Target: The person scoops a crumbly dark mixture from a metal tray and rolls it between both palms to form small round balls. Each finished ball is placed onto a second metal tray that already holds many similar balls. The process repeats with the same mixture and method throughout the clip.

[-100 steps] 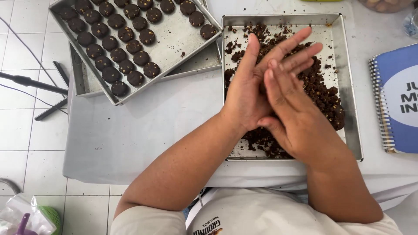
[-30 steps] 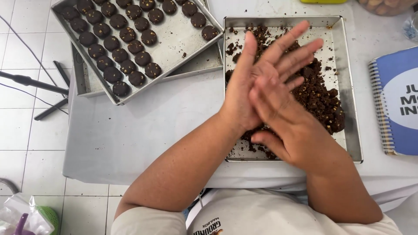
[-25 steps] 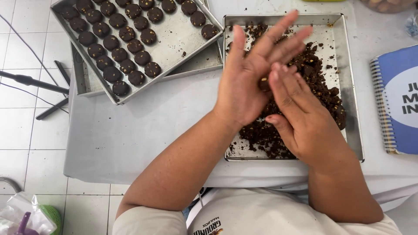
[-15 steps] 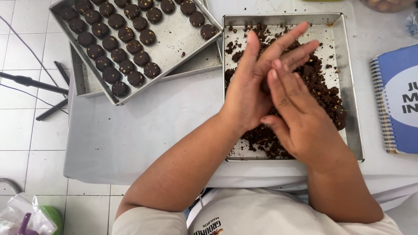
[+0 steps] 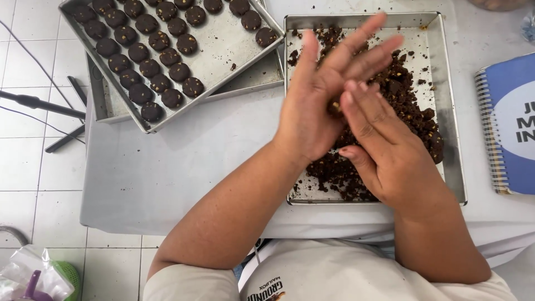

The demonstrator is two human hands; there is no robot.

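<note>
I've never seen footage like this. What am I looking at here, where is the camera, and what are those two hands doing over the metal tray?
There is no machine here: a person works with two bare hands. The single picture comes from a camera worn on the person's head, looking straight down, so the arms enter from the bottom edge.

The left hand and the right hand are pressed palm to palm, with a small piece of dark dough just showing between them. They hover over a square metal tray that holds a heap of dark brown crumbly dough.

To the left, a second metal tray lies tilted on top of another one and carries rows of round dark dough pieces. Everything stands on a white table. A blue spiral notebook lies at the right edge.
</note>
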